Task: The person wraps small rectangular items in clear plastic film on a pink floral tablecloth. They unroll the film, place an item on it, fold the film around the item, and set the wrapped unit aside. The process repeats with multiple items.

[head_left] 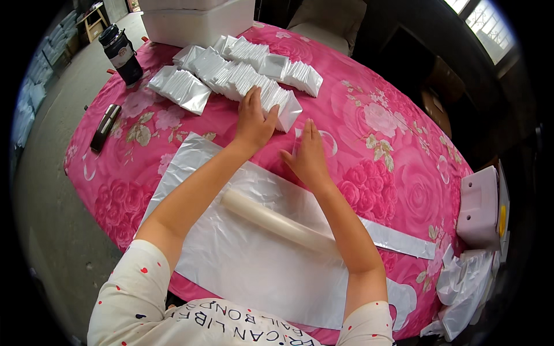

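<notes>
Folded white plastic packets (234, 78) stand in tight rows at the far side of the table. My left hand (254, 120) rests against the near end of the front row, its thumb apart from the fingers, gripping nothing that I can see. Just right of that row my right hand (310, 154) is held low over the cloth, fingers stretched out and thumb apart. Beside its fingers shows a small edge of clear film, partly hidden. Below my forearms a large white plastic sheet (242, 277) lies spread out, with a pale roller (277, 224) lying across it.
A pink flowered cloth (415, 190) covers the round table. At the back left are a black flask (121, 57), a dark stapler-like object (105, 128) and a white foam box (199, 26). A flat plastic strip (398, 239) and crumpled plastic (464, 282) lie at the right.
</notes>
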The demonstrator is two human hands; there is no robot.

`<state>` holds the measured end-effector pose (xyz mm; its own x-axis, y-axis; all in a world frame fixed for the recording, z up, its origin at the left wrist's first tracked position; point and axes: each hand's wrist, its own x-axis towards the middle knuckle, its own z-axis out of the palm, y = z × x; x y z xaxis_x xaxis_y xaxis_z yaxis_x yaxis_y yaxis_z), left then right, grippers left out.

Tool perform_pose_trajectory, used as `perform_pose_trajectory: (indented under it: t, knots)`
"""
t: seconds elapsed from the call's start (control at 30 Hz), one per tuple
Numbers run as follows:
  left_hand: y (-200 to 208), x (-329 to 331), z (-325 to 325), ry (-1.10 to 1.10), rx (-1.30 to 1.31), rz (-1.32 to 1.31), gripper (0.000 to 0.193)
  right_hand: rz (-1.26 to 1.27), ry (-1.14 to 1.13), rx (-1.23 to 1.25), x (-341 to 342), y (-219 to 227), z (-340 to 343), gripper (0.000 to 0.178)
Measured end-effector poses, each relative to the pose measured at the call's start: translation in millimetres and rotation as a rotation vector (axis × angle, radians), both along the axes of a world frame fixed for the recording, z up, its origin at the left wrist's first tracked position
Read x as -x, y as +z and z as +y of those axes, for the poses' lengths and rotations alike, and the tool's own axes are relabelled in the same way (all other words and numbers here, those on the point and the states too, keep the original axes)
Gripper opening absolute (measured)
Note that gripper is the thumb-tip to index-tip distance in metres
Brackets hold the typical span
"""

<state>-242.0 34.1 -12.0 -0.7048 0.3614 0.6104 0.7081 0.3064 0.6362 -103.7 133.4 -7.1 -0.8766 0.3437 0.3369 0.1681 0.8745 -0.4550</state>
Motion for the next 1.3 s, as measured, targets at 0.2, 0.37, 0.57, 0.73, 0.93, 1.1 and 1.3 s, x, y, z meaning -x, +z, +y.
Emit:
perform_pose_trajectory:
  t: [0.2, 0.37, 0.57, 0.73, 0.93, 1.1, 1.3]
  knots:
    - [-4, -19, -26, -0.235, -0.312, -0.843, 0.083, 0.000, -0.112, 0.022, 69, -29, 15, 0.108]
    - [-33, -1, 22, -0.203, -0.501, -0.948, 0.089, -0.067, -0.108, 0.003, 80, -30, 21, 0.103]
    - [-39, 11, 47, -0.202, -0.595, -0.934, 0.089, -0.005, -0.059, -0.060, 91, -38, 33, 0.104]
    - [-37, 3, 25, -0.262, -0.600, -0.986, 0.088, -0.021, -0.076, -0.035, 91, -32, 27, 0.106]
    - [-39, 9, -40, -0.302, -0.525, -1.010, 0.079, -0.027, -0.066, -0.053, 66, -20, 26, 0.106]
    - [8, -32, -89, -0.262, -0.288, -0.770, 0.075, -0.173, -0.043, -0.036, 3, -1, 28, 0.093]
    - [21, -93, -154, -0.354, -0.073, -0.425, 0.069, -0.280, 0.218, 0.227, -114, 31, -10, 0.071]
